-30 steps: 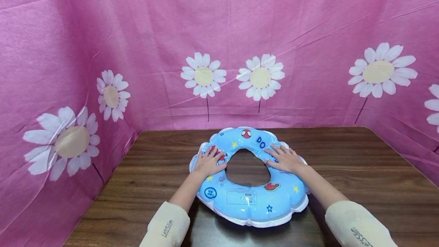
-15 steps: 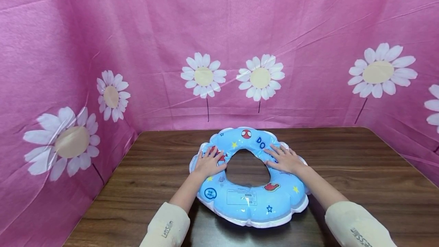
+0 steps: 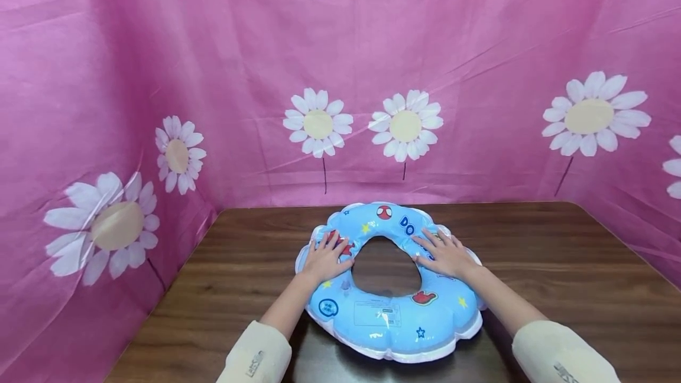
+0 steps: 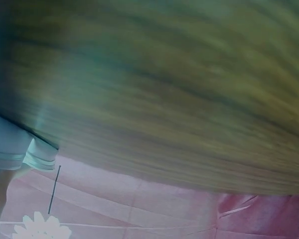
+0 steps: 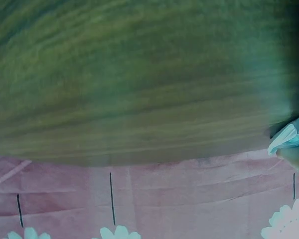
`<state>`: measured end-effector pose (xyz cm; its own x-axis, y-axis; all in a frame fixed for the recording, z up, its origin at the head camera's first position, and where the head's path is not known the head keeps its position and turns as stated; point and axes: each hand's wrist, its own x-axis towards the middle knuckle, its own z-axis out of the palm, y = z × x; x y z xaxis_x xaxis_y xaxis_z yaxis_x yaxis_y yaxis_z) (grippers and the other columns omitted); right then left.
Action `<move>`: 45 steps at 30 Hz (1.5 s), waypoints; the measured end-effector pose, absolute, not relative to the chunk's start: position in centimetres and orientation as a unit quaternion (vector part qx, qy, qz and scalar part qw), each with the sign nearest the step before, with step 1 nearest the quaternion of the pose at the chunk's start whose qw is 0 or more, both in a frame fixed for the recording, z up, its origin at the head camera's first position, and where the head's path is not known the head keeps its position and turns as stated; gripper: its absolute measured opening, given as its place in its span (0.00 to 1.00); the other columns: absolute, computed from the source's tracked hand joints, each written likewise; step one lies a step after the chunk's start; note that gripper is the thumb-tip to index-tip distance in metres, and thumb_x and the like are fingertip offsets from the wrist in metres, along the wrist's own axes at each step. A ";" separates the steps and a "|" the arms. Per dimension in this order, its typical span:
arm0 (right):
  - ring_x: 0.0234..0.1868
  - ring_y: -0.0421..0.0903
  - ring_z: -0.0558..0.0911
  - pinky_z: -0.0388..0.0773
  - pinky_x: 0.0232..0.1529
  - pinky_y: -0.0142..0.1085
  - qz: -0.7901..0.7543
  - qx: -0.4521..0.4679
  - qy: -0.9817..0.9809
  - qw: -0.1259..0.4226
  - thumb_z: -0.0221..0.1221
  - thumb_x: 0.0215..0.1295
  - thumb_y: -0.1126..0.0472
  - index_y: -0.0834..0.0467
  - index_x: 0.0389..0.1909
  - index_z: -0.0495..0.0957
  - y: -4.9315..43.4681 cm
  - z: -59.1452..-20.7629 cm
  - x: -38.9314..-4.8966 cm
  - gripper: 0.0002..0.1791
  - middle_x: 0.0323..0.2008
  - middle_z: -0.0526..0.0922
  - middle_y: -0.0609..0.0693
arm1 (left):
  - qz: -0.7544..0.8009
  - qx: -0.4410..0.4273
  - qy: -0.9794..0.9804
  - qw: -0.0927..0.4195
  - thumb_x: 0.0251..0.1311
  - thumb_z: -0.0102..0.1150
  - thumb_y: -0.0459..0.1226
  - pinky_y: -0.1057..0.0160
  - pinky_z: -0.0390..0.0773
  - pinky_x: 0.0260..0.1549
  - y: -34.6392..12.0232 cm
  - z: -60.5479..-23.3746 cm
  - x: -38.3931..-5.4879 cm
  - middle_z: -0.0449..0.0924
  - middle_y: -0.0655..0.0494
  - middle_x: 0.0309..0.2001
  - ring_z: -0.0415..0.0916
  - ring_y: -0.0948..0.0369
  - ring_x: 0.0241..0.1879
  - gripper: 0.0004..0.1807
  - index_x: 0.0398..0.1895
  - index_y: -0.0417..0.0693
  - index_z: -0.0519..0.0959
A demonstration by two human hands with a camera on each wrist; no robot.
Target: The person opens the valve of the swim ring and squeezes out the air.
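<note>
A blue inflatable swim ring (image 3: 378, 327) with a pale scalloped edge lies flat on the wooden table, printed with stars, red figures and lettering. On its left side rests my left hand (image 3: 324, 260), fingers spread over the top. My right hand (image 3: 447, 256) lies on the right side of the ring, its fingers also spread and pointing inward. In the left wrist view, only the edge of the swim ring (image 4: 5, 147) and a bit of hand show at the left. The right wrist view catches the ring's edge (image 5: 289, 139) at the far right.
The brown wooden table (image 3: 245, 288) reaches back to a pink cloth (image 3: 340, 28) printed with white daisies, which hangs behind and at both sides. Cream sleeves (image 3: 260, 350) cover the forearms.
The head view has tilted slightly, so everything appears a little lower. Both hands stay in the same places on the swim ring.
</note>
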<state>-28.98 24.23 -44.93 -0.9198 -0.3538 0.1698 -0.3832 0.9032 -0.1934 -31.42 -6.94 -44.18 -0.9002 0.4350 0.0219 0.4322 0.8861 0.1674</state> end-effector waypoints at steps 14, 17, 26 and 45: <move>0.65 0.67 0.51 0.49 0.56 0.66 0.280 0.200 -0.938 0.050 0.53 0.64 0.46 0.60 0.64 0.65 26.2 -43.0 -28.6 0.31 0.64 0.61 0.62 | 0.090 0.221 0.971 -0.004 0.60 0.41 0.60 0.41 0.40 0.61 -7.2 -44.0 -30.9 0.51 0.49 0.69 0.43 0.47 0.68 0.35 0.68 0.55 0.61; 0.65 0.67 0.51 0.49 0.57 0.64 0.332 0.172 -0.926 0.051 0.51 0.67 0.48 0.63 0.60 0.69 27.0 -41.5 -28.4 0.28 0.62 0.64 0.64 | 0.087 0.197 0.976 -0.008 0.60 0.42 0.60 0.40 0.41 0.60 -7.1 -43.9 -30.8 0.52 0.47 0.69 0.45 0.45 0.67 0.35 0.67 0.54 0.63; 0.60 0.72 0.58 0.55 0.53 0.65 0.206 0.091 -0.969 0.097 0.48 0.66 0.42 0.69 0.60 0.66 25.8 -40.5 -25.5 0.36 0.61 0.60 0.70 | 0.171 0.011 0.985 -0.001 0.61 0.45 0.58 0.34 0.37 0.57 -5.6 -43.4 -28.4 0.48 0.33 0.67 0.39 0.35 0.65 0.40 0.68 0.39 0.57; 0.63 0.65 0.57 0.54 0.56 0.62 0.195 0.190 -0.956 0.113 0.54 0.62 0.43 0.62 0.66 0.61 29.1 -45.3 -24.7 0.37 0.66 0.57 0.63 | 0.264 0.172 0.949 -0.024 0.61 0.52 0.47 0.44 0.59 0.56 -8.4 -36.6 -26.3 0.65 0.40 0.60 0.59 0.45 0.61 0.30 0.61 0.37 0.68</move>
